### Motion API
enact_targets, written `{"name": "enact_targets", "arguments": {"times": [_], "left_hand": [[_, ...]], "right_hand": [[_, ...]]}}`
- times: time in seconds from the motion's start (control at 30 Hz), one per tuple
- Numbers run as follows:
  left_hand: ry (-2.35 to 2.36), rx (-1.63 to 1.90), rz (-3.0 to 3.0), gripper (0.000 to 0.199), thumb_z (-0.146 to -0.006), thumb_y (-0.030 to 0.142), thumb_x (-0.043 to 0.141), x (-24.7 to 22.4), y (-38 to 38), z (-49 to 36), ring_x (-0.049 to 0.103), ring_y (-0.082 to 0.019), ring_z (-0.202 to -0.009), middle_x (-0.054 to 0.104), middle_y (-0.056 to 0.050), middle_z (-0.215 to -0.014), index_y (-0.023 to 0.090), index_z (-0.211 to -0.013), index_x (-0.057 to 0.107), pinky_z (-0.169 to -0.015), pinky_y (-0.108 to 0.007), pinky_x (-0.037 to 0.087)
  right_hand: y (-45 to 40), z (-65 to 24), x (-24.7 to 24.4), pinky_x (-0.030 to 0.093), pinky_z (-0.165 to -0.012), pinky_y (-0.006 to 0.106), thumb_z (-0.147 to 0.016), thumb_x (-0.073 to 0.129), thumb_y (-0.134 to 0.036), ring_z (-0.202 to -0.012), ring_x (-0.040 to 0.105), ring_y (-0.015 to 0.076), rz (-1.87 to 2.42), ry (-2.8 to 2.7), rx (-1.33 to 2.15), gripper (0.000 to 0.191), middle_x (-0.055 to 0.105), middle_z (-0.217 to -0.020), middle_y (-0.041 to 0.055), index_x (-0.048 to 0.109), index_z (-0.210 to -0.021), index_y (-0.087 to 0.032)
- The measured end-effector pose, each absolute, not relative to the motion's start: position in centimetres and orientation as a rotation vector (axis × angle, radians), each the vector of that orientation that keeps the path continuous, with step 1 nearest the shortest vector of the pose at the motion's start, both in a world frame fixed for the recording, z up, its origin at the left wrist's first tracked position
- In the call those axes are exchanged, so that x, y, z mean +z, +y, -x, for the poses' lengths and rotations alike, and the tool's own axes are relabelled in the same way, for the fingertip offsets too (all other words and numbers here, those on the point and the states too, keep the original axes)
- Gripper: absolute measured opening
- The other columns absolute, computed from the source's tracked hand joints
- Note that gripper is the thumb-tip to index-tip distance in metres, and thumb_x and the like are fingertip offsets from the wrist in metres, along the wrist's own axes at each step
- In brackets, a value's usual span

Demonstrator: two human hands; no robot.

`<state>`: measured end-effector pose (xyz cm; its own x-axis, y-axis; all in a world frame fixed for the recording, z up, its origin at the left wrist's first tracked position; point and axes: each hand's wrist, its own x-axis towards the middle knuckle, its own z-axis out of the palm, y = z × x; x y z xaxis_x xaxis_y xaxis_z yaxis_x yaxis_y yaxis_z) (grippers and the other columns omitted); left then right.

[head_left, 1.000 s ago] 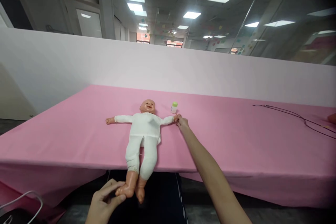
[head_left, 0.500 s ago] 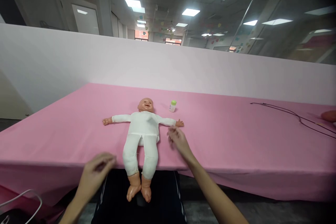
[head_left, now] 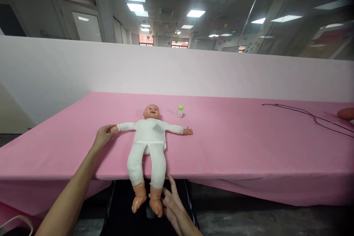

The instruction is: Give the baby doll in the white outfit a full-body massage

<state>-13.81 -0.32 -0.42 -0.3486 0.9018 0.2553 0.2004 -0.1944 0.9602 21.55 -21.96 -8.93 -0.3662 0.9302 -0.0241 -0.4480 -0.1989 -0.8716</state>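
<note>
Doll point(head_left: 146, 147) flat on its back on the pink table point(head_left: 235, 147), feet point(head_left: 146, 201) past the edge, left hand point(head_left: 103, 135) with fingers pressed together around the plastic hand point(head_left: 112, 129), right hand point(head_left: 173, 202) with fingers spread just beside the feet.

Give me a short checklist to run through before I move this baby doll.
1. Left hand on the doll's peach plastic hand: ok, touching it.
2. Right hand at the doll's peach plastic foot: cannot tell whether it touches.
3. Baby doll in a white knit suit lying face up on the pink cloth-covered table: ok.
4. Doll's feet supported by the table: not ok, both overhang its near edge.
5. Small white bottle with a green cap apart from the doll: ok, upright beyond its arm.
</note>
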Motion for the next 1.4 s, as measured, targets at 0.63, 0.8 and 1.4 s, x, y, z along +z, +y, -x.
{"name": "enact_targets", "arguments": {"times": [0.63,0.8,1.4], "left_hand": [[1.196,1.707,-1.448,0.035,-0.076,0.047,0.082,1.5,3.9,0.6,0.064,-0.019,-0.074,0.074,-0.005,-0.080,0.013,-0.085,0.079,-0.068,-0.028,0.050],[1.219,1.702,-1.528,0.038,-0.079,0.052,0.079,-0.3,4.0,1.1,0.063,-0.019,-0.075,0.073,-0.004,-0.080,0.015,-0.085,0.079,-0.069,-0.027,0.049],[1.300,1.683,-1.870,0.034,-0.085,0.051,0.076,-1.0,3.9,2.0,0.058,-0.018,-0.072,0.073,-0.005,-0.085,0.018,-0.094,0.077,-0.071,-0.028,0.044]], "right_hand": [[-7.3,-20.4,2.0,0.067,-0.084,0.039,-0.078,0.088,-0.058,-0.089,0.078,0.0213,0.697,-1.311,1.294,0.052,0.063,-0.146,0.0121,0.075,-0.114,-0.023],[-6.0,-20.0,2.8,0.067,-0.079,0.036,-0.074,0.091,-0.058,-0.081,0.078,0.0191,0.717,-1.180,1.315,0.058,0.064,-0.147,0.0140,0.076,-0.116,-0.021],[-9.7,-20.3,3.4,0.067,-0.084,0.036,-0.067,0.098,-0.032,-0.097,0.076,0.0233,0.796,-1.246,1.327,0.044,0.065,-0.147,0.0101,0.085,-0.109,-0.023]]}}
